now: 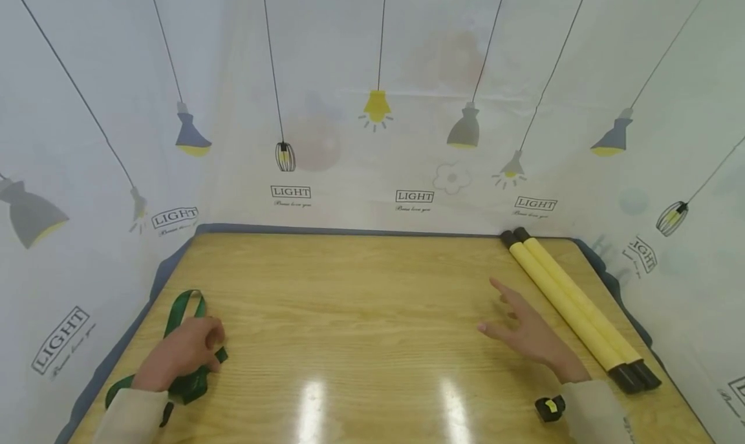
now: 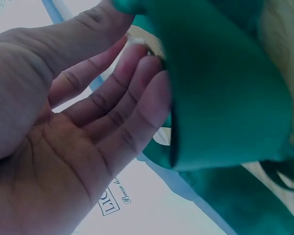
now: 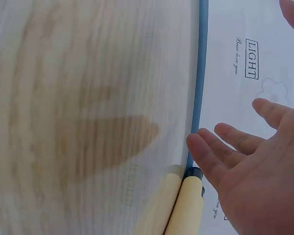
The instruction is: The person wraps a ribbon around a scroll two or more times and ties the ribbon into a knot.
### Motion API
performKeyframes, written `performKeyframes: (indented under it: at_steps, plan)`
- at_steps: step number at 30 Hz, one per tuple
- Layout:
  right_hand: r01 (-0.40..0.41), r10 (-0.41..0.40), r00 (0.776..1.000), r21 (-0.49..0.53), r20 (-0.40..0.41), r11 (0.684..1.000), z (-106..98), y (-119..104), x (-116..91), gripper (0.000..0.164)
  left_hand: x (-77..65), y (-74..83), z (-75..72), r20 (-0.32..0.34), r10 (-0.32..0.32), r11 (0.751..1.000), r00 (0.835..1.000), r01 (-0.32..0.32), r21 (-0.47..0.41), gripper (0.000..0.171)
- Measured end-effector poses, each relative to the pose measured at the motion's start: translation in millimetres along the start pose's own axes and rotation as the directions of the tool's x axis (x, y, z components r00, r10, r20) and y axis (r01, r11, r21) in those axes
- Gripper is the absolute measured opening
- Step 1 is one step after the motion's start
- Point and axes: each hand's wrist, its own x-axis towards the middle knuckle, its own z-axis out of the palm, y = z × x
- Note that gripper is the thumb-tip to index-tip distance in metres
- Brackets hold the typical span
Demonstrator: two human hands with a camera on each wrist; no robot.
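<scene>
A loosely heaped green ribbon lies on the left part of the wooden table, one loop standing up behind my left hand. That hand is over the ribbon, fingers loosely bent, its thumb close to or touching the band. In the left wrist view the wide ribbon crosses in front of the fingertips, and a gap shows between thumb and index finger. My right hand hovers above the table on the right, fingers spread and holding nothing. Nearest to it are two long yellow tubes with black ends.
The tubes lie side by side along the right edge of the wooden table. A small black thing with a yellow mark is beside my right cuff; I cannot tell what it is. White sheets printed with lamps enclose the table.
</scene>
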Motion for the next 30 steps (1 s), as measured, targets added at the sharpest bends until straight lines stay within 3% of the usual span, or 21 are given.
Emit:
performKeyframes:
  at_steps: [5, 10, 14, 18, 25, 30]
  plan:
    - [-0.011, 0.011, 1.000, 0.003, 0.010, 1.000, 0, -1, -3, 0.092, 1.6, -2.4, -0.1, 0.022, -0.046, 0.999, 0.999, 0.046, 0.030, 0.035]
    - [-0.022, 0.022, 0.999, 0.017, 0.029, 1.000, 1, -1, -4, 0.091, -1.0, -4.7, 2.8, 0.021, -0.041, 0.998, 0.999, 0.040, 0.044, 0.025]
    - [-0.009, 0.008, 1.000, 0.029, 0.027, 1.000, 1, -1, -4, 0.090, -3.5, -4.4, 5.3, -0.014, 0.038, 0.999, 0.999, -0.038, 0.019, 0.025]
    - [0.004, -0.006, 1.000, 0.048, 0.026, 0.999, -1, -2, -2, 0.090, 0.5, 1.5, 7.9, -0.082, 0.131, 0.988, 0.988, -0.136, -0.067, 0.026]
    - [0.009, -0.012, 1.000, 0.087, 0.029, 0.996, 5, -3, -1, 0.087, 14.4, 19.4, 17.0, -0.136, 0.172, 0.971, 0.976, -0.191, -0.142, 0.010]
    - [0.019, -0.022, 0.999, 0.114, 0.024, 0.993, 11, -6, -1, 0.085, 25.1, 34.0, 25.0, -0.144, 0.232, 0.951, 0.962, -0.256, -0.176, 0.017]
